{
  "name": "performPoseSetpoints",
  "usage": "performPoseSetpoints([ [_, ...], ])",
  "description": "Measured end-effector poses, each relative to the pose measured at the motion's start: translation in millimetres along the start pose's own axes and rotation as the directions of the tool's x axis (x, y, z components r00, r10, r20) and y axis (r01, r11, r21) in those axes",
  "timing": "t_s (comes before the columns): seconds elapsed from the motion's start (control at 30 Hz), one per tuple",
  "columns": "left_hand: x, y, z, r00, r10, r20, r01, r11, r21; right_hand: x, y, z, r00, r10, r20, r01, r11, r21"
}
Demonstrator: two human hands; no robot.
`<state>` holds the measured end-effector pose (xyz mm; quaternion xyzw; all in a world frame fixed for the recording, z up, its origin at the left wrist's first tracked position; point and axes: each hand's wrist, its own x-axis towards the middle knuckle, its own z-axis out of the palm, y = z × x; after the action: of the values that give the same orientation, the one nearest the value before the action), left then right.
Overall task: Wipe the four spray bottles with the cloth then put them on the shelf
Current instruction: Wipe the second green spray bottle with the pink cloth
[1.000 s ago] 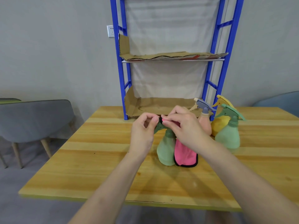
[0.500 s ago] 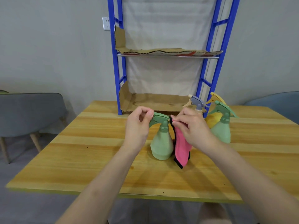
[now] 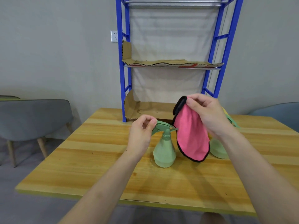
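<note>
Steadying the green bottle (image 3: pixel 164 151) on the desk (image 3: pixel 90 167), the left hand (image 3: pixel 142 131) pinches its nozzle; the right hand (image 3: pixel 210 115) pinches the cloth (image 3: pixel 191 138) by a corner, letting it hang ready for wiping.

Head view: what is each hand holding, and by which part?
Left hand pinches the pale green plastic spray bottle by its spray head; right hand pinches the pink black-edged cloth by its top edge.

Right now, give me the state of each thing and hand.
Near green bottle: upright on table, sprayer pinched by left hand.
Pink cloth: hanging loose, pinched by right hand.
Far green bottle: standing, mostly hidden.
Shelf: cardboard-lined, no bottles visible.
</note>
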<state>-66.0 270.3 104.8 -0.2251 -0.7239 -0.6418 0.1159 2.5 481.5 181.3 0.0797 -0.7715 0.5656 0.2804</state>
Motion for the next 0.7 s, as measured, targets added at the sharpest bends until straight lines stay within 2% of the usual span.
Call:
performPoseSetpoints([
  [0.13, -1, 0, 2, 1.0, 0.006, -0.016, -0.007, 1.0, -0.023, 2, 6, 22, 0.999, -0.002, -0.054, 0.001, 1.0, -0.018],
  [0.37, 0, 3, 1, 1.0, -0.01, -0.011, 0.009, 0.999, -0.031, 7, 29, 38, 0.991, -0.009, -0.134, -0.047, 0.912, -0.408],
  [0.5, -1, 1, 1, 1.0, -0.009, -0.008, 0.009, 1.0, -0.023, 20, 23, 34, 0.984, -0.138, -0.116, 0.054, 0.84, -0.54],
  [0.6, -1, 1, 2, 1.0, -0.025, -0.016, 0.025, 0.999, -0.027, 24, 18, 37, 0.986, -0.163, -0.039, 0.118, 0.839, -0.531],
  [0.7, -1, 1, 3, 0.999, -0.013, -0.03, 0.012, 1.0, -0.024, 13, 18, 46, 0.989, -0.145, -0.022, 0.122, 0.899, -0.421],
])
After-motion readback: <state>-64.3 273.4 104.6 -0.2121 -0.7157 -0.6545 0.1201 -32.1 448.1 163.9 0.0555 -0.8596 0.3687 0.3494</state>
